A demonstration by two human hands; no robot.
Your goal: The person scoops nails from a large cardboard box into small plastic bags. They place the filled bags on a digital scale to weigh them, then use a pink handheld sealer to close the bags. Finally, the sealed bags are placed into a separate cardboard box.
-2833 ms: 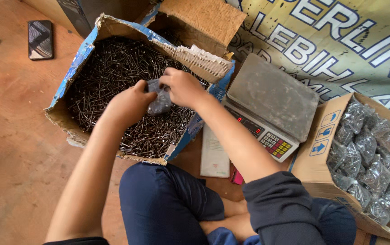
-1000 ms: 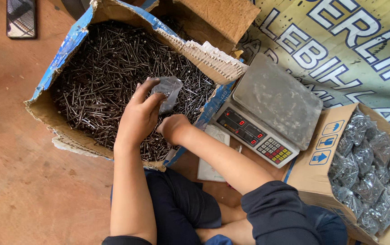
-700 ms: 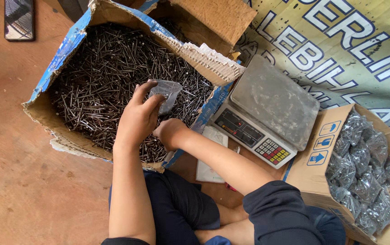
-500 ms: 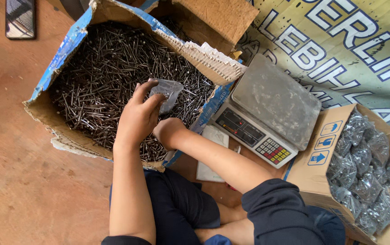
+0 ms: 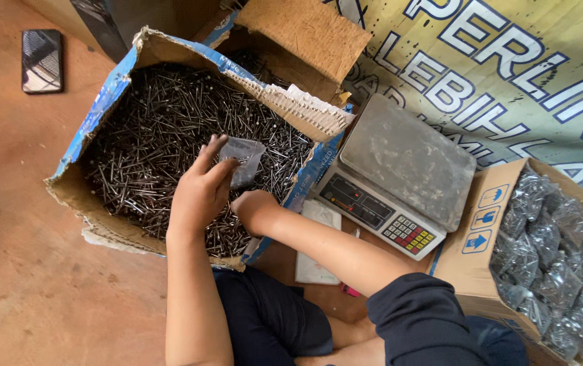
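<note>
A big banner [image 5: 508, 74] with large letters lies on the floor [image 5: 20, 271] at the top right. The floor is brown and bare in front.

A large torn cardboard box [image 5: 102, 108] with blue edges sits on the floor. It is full of dark nails [image 5: 149, 142]. Behind it is another brown box flap [image 5: 305, 30].

Just to the right of the big box sits a grey scale [image 5: 400, 176] with a flat metal top and coloured buttons. A white pad [image 5: 315, 244] lies on the floor by it, partly under the arm.

At the far right is a smaller open box [image 5: 474, 264]. It is packed with little clear bags of nails [image 5: 549, 251].

The person sits on the floor in dark trousers, with both arms reaching into the big box.

The left hand [image 5: 200, 190] is over the nails. Its fingers pinch a small clear plastic bag [image 5: 240, 159] and hold it up above the pile. The bag is open at the top.

The right hand [image 5: 254, 207] is curled into a loose fist, low on the nails, just below the bag. I cannot tell what is inside it.

A dark phone [image 5: 41, 61] lies on the floor at the far left, well apart from the box.
</note>
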